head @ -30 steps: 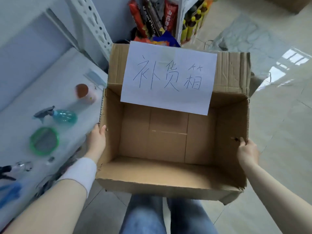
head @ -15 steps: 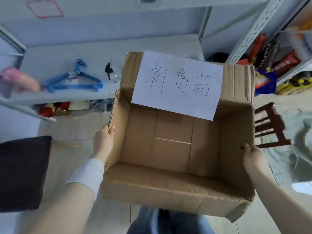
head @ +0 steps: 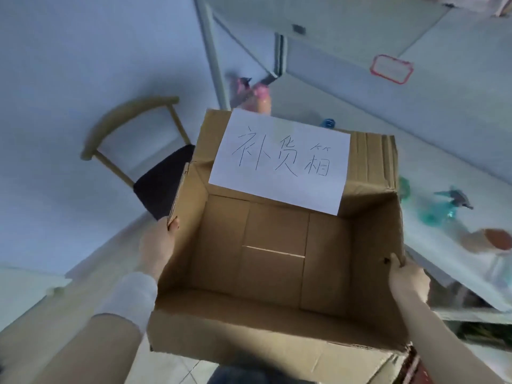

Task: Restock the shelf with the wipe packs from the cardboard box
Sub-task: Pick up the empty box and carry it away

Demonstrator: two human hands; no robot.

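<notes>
Left hand grips the left wall of the cardboard box near the top edge, thumb hooked over the rim and the rest of the fingers down the outside. There's a white cuff on that wrist. Right hand does the same on the right wall: thumb curled over the rim, fingers outside out of sight. So the box is held up between both hands, in front of the person's body, with the open top facing the camera. Inside you just see bare cardboard bottom and walls. The far flap stands up and has a white paper sheet stuck on it with handwritten characters.

To the right of the box is the white shelf board. A teal spray bottle sits on it near the front edge, and a blurry brown-lidded jar is closer to the camera. Behind the far flap a pink bottle pokes up. A red-bordered label is further back on the shelf. Off to the left there's a chair with a curved wooden back and dark seat.
</notes>
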